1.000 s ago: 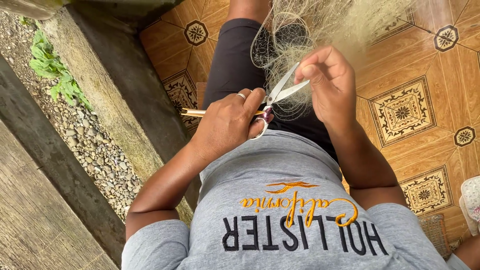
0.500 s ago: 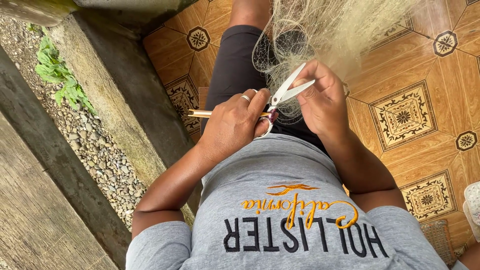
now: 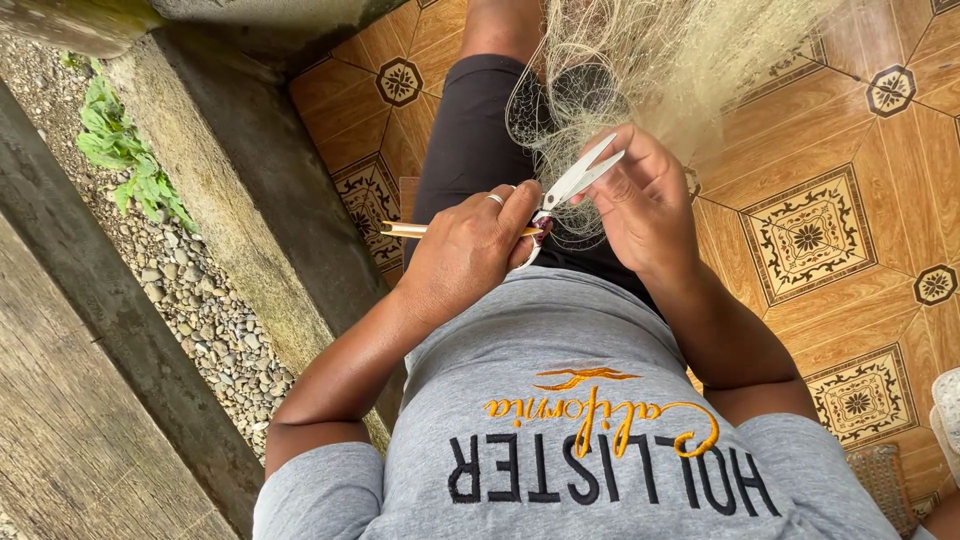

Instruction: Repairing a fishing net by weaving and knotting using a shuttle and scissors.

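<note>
Seen from above: a seated person in a grey T-shirt (image 3: pixel 580 420) w/ lettering and dark shorts (image 3: pixel 470 150) works a pale fishing net (image 3: pixel 690 60) over the lap. The left hand (image 3: pixel 470 250) is closed round a pair of small scissors (image 3: pixel 575 180); fingers curl over the handles near the belly, blades angled up and to the right, slightly parted. A thin wooden stick (image 3: pixel 415 230) also sits in that grip, poking out to the left past the knuckles. A ring shows on one finger of that hand.

The right hand (image 3: pixel 645 200) is closed too, thumb and fingers pinching net strands just beside the blade tips; the blades lie against its fingers, so the scissors sit between both hands, touching each. The net itself spills from the top of frame down onto the shorts and bunches behind the right hand, w/ loose mesh loops over the thigh. Exactly which strand is pinched: cannot tell.

Underfoot, brown patterned floor tiles (image 3: pixel 810 240). At left, a concrete kerb (image 3: pixel 240 190) edges the tiles, then a strip of gravel (image 3: pixel 190 300) w/ a green weed (image 3: pixel 125 150) growing in it.
</note>
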